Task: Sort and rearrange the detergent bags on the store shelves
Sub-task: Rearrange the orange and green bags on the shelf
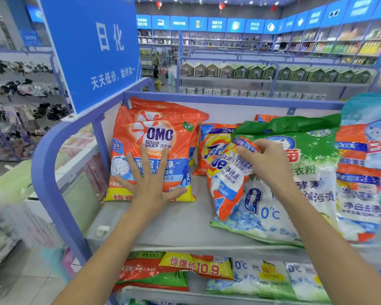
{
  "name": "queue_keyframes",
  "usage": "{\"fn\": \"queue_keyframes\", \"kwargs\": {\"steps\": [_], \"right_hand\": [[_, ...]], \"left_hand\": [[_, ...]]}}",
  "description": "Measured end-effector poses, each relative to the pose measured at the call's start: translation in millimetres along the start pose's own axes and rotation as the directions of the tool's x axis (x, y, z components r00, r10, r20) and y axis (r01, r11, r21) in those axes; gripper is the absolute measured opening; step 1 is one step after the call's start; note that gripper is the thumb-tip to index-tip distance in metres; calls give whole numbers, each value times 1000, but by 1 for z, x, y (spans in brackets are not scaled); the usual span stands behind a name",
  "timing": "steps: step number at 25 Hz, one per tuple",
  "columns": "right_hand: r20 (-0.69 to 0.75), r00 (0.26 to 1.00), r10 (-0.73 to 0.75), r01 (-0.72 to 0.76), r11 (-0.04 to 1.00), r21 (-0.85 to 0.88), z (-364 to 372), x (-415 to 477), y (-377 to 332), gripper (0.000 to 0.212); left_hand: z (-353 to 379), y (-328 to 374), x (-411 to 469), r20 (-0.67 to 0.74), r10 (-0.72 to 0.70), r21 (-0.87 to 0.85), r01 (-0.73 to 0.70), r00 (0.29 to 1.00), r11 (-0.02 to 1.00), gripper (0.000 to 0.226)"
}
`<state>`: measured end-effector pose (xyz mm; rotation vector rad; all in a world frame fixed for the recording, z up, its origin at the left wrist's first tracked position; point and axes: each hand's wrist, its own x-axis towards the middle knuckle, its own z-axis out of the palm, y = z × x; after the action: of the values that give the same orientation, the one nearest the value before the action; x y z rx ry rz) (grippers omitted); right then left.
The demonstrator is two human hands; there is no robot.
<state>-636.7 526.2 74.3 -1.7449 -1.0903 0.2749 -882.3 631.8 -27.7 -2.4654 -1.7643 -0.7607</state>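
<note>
An orange OMO detergent bag (pixel 154 137) leans upright at the left end of the top shelf (pixel 174 219), with another orange bag behind it. My left hand (pixel 151 179) presses flat on its lower front, fingers spread. My right hand (pixel 265 159) pinches the top edge of a small orange Tide bag (pixel 227 183), which hangs tilted over a large green and white detergent bag (pixel 295 194) lying on the shelf. A second Tide bag (pixel 207 148) stands behind. At the right edge lies a blue, orange and white bag (pixel 359 179).
The shelf's blue rail (pixel 48 172) curves round its left end, and a blue sign (pixel 90 47) rises above it. More detergent bags (pixel 196 269) fill the lower shelf. Other aisles with stocked shelves (pixel 273 73) stand behind.
</note>
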Motion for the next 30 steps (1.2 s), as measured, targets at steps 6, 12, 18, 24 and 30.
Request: {"fn": "queue_keyframes", "kwargs": {"steps": [6,12,18,24,30], "right_hand": [[-69,984,167,-125,907,401,37,-91,5,67],[12,991,134,-132,949,286,51,-116,15,20],[206,979,6,-40,986,159,36,-78,5,13],[-460,888,18,-46,998,-50,-59,-88,41,62],[-154,933,325,-313,945,96,-92,-63,53,44]], "left_hand": [[2,48,-43,0,139,-327,-131,990,936,91],[-2,63,-71,39,248,-526,-192,968,829,39],[-21,91,-78,211,235,-784,20,949,621,72],[-10,91,-70,152,182,-609,-53,971,792,65],[-15,92,-70,163,125,-696,24,979,717,60]]}}
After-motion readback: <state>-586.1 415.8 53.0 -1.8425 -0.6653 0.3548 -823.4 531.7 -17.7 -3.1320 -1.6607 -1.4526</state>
